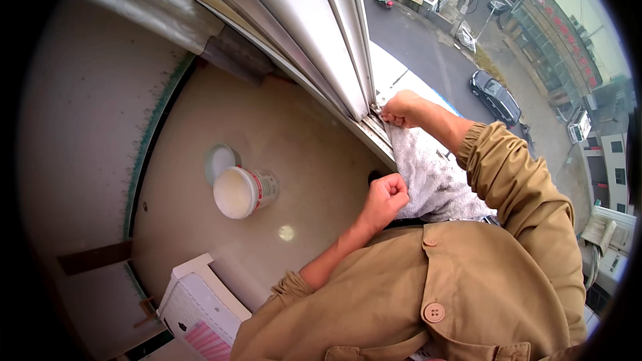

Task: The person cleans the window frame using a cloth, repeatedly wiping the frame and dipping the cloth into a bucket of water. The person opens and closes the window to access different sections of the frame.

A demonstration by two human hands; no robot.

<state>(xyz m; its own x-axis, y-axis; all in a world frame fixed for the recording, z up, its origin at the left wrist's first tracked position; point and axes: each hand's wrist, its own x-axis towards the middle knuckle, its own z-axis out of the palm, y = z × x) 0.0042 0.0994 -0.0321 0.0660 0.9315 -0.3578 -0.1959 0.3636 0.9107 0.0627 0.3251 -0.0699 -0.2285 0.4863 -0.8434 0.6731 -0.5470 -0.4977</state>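
Observation:
A grey-white mottled cloth point(431, 180) hangs over the window sill and the lower part of the opening in front of me. My right hand point(403, 109) pinches its upper end in the window track point(377, 128), close to the foot of a white sliding window frame point(358, 75). Lower down, my left hand point(385, 200) is closed in a fist at the cloth's near edge and appears to grip it. The fingertips of both hands are partly hidden.
On the floor point(311, 160) to the left, a white plastic bucket point(233, 193) stands beside a round pale basin point(220, 158). A white cabinet point(200, 301) is at lower left and a curtain point(165, 10) at upper left. Beyond the window, far below, lies a street with a dark car point(495, 98).

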